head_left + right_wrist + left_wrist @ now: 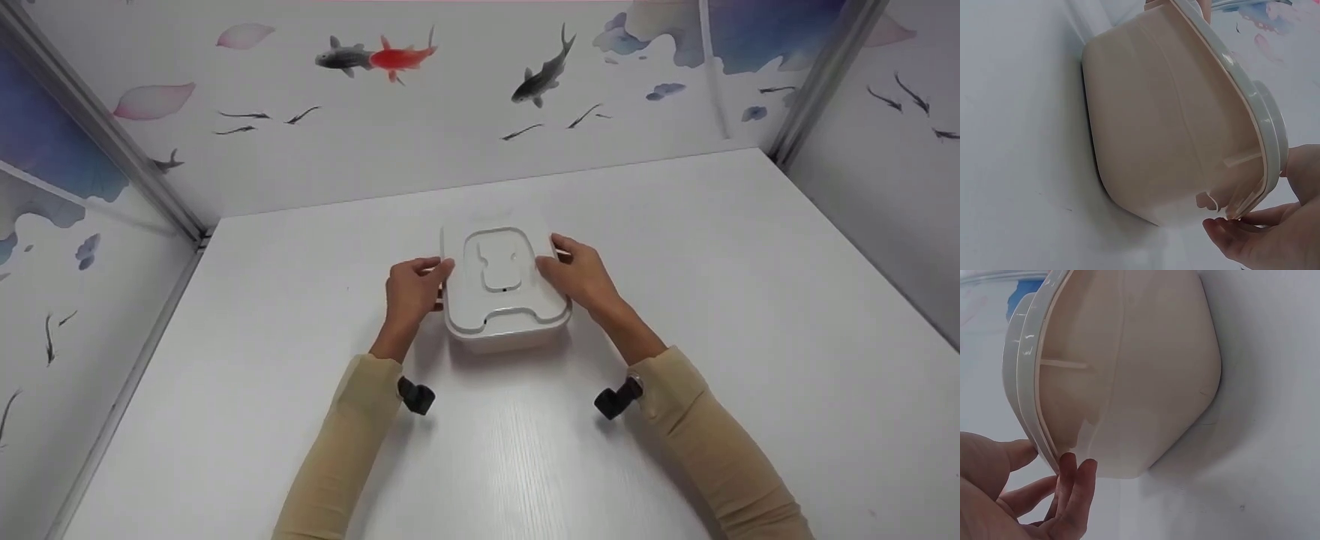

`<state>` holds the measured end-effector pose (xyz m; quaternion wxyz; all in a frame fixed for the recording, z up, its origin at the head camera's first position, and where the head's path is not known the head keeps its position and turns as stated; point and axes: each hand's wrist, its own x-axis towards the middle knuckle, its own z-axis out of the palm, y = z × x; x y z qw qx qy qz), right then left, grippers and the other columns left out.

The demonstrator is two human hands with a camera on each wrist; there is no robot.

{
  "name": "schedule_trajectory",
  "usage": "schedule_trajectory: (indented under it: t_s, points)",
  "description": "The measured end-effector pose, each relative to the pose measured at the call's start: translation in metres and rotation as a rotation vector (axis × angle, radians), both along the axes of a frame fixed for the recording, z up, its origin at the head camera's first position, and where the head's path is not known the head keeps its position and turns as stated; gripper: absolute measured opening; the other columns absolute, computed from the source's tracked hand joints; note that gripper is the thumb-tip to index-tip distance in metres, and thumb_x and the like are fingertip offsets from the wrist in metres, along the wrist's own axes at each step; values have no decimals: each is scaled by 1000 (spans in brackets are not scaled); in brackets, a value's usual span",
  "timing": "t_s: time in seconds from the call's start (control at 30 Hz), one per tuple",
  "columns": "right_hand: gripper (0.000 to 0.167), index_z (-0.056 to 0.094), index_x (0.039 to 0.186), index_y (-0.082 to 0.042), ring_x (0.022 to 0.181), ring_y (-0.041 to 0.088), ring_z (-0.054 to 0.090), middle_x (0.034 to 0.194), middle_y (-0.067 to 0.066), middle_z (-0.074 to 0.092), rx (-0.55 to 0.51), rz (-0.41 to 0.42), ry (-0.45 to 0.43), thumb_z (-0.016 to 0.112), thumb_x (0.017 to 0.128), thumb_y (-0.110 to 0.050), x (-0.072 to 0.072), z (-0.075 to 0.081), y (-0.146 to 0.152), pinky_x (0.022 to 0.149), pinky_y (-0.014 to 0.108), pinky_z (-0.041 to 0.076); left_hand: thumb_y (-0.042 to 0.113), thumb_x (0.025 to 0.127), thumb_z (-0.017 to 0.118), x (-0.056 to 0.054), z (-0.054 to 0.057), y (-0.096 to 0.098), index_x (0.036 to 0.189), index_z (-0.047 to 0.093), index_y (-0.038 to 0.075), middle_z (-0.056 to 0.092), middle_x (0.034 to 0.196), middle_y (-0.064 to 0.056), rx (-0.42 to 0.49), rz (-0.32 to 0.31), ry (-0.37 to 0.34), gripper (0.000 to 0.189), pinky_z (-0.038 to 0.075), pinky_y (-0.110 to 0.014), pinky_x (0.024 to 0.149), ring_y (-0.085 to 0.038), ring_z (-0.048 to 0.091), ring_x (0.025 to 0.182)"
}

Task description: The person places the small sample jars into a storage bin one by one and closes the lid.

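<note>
A white plastic box (514,341) with rounded corners stands on the table, its white lid (461,300) on top. The lid has a raised rounded outline and a notch along its near edge. My left hand (411,291) pinches the lid's left rim, thumb above and fingers below. On the opposite side, my right hand (589,279) grips the right rim in the same way. In the left wrist view the box wall (1157,371) looks cream under the pale lid edge. The right wrist view shows fingertips (1220,233) under the rim. What the box contains is hidden.
The white table (300,270) extends around the box. Behind it rises a white wall panel (450,135) printed with fish and petals, with more panels left and right. Metal posts (825,82) stand at the back corners. A small black camera (417,396) hangs at each wrist.
</note>
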<state>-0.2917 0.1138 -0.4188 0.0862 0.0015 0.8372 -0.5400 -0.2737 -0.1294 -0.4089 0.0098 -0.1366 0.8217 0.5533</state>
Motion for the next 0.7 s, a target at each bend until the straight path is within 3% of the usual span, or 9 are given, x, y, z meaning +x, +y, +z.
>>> schedule_trajectory:
  t_s: [0.27, 0.7]
  points:
    - [71, 28, 158, -9, 144, 28, 44, 160, 14, 38, -9, 27, 4, 58, 99, -33, 0, -1, 4, 115, 40, 46, 37, 98, 64, 0, -6, 0, 132, 65, 11, 73, 109, -12, 11, 13, -17, 43, 61, -25, 58, -14, 71, 72]
    - [70, 33, 155, -4, 141, 29, 47, 155, 16, 46, 33, 53, 15, 60, 101, -37, -1, -1, 14, 116, 42, 44, 41, 100, 61, -1, -6, -2, 122, 71, 5, 69, 93, -8, -42, -81, -9, 43, 62, -26, 56, -12, 69, 64]
